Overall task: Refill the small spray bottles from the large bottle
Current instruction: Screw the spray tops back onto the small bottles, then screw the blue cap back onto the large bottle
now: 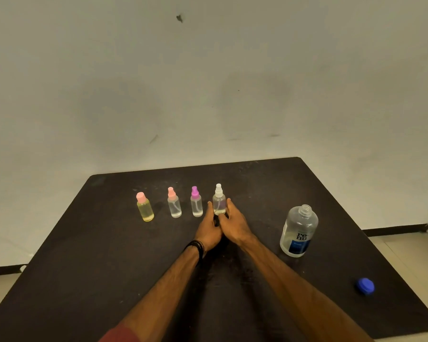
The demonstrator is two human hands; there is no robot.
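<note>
Several small bottles stand in a row on the black table (109, 255): a yellow-filled one with a pink cap (145, 208), a clear one with a pink sprayer (174, 206), one with a purple sprayer (196, 204) and one with a white sprayer (219, 199). My left hand (209, 228) lies with straight fingers against the white-sprayer bottle's left side. My right hand (234, 224) holds that bottle's lower part between thumb and fingers. The large clear bottle (299, 233) with a blue label stands uncapped to the right, partly filled.
A blue cap (365, 286) lies near the table's right front edge. A bare pale wall stands behind the table. My left wrist wears a dark band (197, 246).
</note>
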